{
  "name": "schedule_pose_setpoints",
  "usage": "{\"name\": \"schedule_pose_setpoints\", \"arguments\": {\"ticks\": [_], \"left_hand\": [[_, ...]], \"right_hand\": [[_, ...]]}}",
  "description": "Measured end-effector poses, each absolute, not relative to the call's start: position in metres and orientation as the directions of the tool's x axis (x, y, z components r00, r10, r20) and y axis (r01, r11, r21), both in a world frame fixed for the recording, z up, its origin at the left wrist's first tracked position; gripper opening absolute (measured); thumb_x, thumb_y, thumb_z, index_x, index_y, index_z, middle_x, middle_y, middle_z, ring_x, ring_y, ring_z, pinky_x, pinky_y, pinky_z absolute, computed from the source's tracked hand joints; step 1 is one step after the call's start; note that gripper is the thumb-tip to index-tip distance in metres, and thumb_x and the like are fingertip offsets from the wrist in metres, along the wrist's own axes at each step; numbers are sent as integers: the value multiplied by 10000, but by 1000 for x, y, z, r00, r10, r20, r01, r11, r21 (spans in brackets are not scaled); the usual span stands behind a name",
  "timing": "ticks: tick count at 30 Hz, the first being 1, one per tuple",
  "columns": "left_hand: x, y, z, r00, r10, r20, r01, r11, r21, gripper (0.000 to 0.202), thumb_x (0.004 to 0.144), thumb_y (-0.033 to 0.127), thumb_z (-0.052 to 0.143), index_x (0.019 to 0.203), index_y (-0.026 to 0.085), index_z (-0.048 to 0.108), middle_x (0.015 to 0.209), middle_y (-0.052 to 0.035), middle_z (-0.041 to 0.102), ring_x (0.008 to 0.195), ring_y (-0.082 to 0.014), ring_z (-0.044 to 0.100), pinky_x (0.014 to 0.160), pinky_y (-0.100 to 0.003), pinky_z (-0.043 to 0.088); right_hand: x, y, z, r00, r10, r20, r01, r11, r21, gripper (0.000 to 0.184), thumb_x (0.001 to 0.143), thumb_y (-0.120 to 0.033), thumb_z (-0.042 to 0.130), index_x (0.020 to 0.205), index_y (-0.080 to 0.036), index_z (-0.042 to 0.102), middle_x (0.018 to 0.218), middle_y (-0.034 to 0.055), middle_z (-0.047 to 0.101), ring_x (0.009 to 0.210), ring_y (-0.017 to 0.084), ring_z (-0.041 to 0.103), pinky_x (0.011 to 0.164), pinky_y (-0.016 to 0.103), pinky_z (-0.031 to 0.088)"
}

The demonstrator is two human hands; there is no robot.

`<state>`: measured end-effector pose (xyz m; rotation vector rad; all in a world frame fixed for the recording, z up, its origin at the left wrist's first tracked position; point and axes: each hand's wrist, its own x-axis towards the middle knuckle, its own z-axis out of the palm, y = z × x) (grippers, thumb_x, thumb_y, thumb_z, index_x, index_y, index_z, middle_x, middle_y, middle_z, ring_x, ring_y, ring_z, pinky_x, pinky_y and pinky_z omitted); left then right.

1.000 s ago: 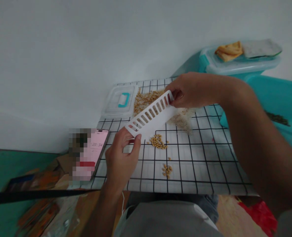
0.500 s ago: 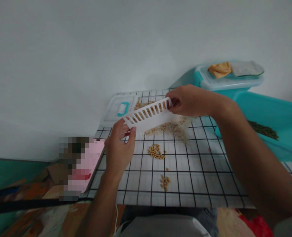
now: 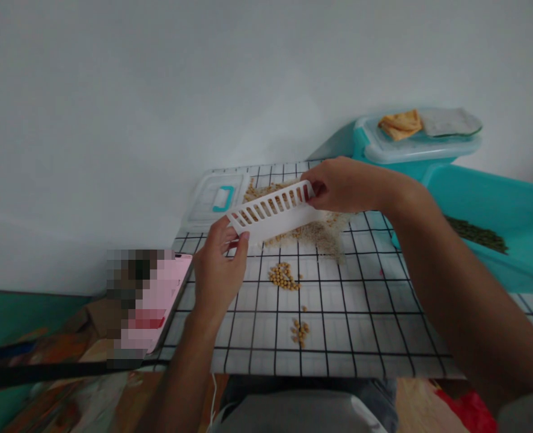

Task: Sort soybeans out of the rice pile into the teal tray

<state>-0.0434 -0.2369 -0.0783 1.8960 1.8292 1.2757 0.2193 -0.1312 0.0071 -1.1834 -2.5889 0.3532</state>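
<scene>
A white slotted plastic basket [image 3: 273,225] is held tilted above the table between both hands. My left hand [image 3: 221,264] grips its near left end, thumb on the outer side. My right hand [image 3: 333,183] is closed on its far right end; some of those fingertips are hidden. Behind and beneath the basket lies a spread of mixed grain [image 3: 324,237], pale and fine with yellowish beans among it. A small pile of yellow beans [image 3: 284,276] sits nearer me, and a smaller group of tan beans [image 3: 300,332] lies closer to the table's front edge.
A clear lid with a turquoise handle [image 3: 223,198] lies at the back left. At right stands an open turquoise bin [image 3: 496,192] with green pellet-like bits inside. Behind it, a lidded box [image 3: 423,150] carries folded cloths. A pink phone-like object [image 3: 171,288] rests at the left edge.
The basket's tilt has changed very slightly, and its right end sits a touch lower. Both hands keep their hold, and the bean piles look the same.
</scene>
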Motion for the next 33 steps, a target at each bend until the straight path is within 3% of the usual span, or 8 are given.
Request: {"name": "schedule_pose_setpoints", "arguments": {"ticks": [14,22,29,33], "left_hand": [[-45,-239,-71,-177,888,423,662,-210,719,427,932,256,652,1345,245,543,1138,-62,755,985,-191,746,917,-359,611],[-51,-231,-67,-163,907,388,650,-197,734,375,946,277,616,1317,252,568,1087,-40,770,904,-183,753,871,-337,610],[-55,-224,-68,-120,919,376,633,-221,742,375,955,280,575,1328,254,568,1044,-47,775,883,-200,756,854,-359,615],[-53,-219,-62,-83,919,385,597,-264,758,346,950,276,574,1295,243,585,1085,-58,771,931,-207,754,854,-358,617]], "right_hand": [[214,-146,26,-615,785,76,723,600,-342,111,830,-205,617,887,-213,712,776,17,718,652,142,614,571,261,366],[212,-147,18,-620,782,60,665,565,-488,291,835,-151,567,1080,-200,715,908,22,761,806,154,685,706,245,486],[208,-149,7,-575,812,101,589,497,-637,197,889,-210,570,1030,-196,708,920,42,750,773,166,676,701,289,533],[213,-159,0,-505,847,166,567,471,-676,216,964,-287,518,1117,-196,639,998,76,729,849,186,683,737,323,575]]}}
